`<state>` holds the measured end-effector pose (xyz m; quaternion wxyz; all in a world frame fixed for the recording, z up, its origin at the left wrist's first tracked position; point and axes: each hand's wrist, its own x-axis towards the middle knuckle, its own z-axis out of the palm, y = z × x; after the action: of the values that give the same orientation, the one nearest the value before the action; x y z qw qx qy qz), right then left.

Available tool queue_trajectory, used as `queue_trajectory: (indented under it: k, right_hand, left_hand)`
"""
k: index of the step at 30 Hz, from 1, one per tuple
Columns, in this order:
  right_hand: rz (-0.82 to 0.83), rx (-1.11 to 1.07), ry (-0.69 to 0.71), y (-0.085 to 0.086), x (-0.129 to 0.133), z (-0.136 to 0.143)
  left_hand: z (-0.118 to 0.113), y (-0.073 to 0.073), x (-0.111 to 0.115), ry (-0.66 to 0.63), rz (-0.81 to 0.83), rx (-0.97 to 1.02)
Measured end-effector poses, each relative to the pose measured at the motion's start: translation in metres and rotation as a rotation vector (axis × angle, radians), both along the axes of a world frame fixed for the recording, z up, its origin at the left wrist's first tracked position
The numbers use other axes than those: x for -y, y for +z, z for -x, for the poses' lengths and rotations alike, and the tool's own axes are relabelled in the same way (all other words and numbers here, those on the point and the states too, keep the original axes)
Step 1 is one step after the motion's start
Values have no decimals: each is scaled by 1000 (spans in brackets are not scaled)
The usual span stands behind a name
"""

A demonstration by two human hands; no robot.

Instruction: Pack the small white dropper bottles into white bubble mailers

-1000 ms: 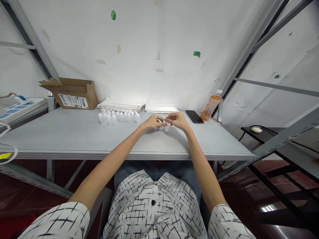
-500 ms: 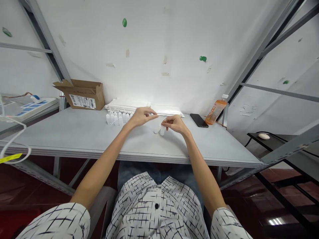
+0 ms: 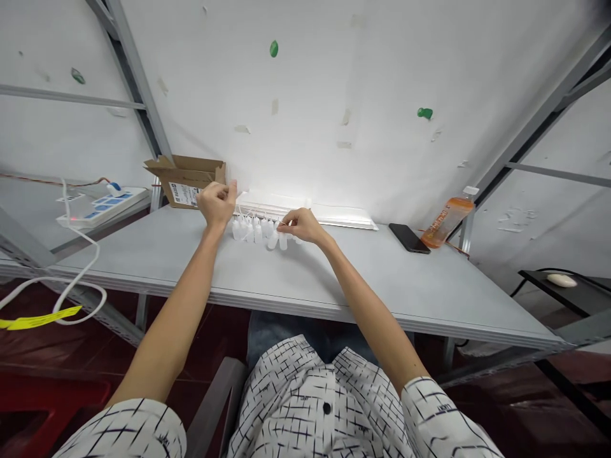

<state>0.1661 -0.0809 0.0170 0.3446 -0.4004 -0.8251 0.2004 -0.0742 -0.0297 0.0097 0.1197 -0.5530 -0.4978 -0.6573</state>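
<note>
My right hand [image 3: 301,226] pinches the top of one or two small white bottle-shaped pieces [image 3: 273,242], perhaps by a thin loop or string. They hang just above or touch the grey table. Left of them, a row of several similar white pieces [image 3: 249,230] stands close together, with thin strands at their tops. My left hand [image 3: 217,202] is raised beyond the row's left end, in front of the cardboard box. Its fingers are curled in and one digit points up. Whatever those fingers may hold is hidden.
The cardboard box [image 3: 184,181] stands at the back left of the table [image 3: 305,280]. Flat white sheets [image 3: 344,217] lie along the wall. A black phone [image 3: 409,238] and an orange drink bottle [image 3: 447,221] are at right. A power strip [image 3: 105,207] with white cable is at left.
Both hands have moved left across the table. The right hand carried its white pieces to the row; the left hand went past it toward the box and curled its fingers. The view has shifted.
</note>
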Motion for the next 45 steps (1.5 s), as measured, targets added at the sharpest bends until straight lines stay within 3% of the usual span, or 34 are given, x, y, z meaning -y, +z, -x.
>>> queue_trajectory:
  k: [12, 22, 45]
  right_hand:
    - [-49, 134, -51, -6, -15, 28]
    - [-65, 169, -137, -6, -12, 27]
    - [-75, 220, -164, -1, -7, 25]
  left_hand:
    - [4, -8, -7, 48, 52, -7]
    - [2, -6, -5, -12, 34, -12]
    - [1, -3, 0, -37, 34, -11]
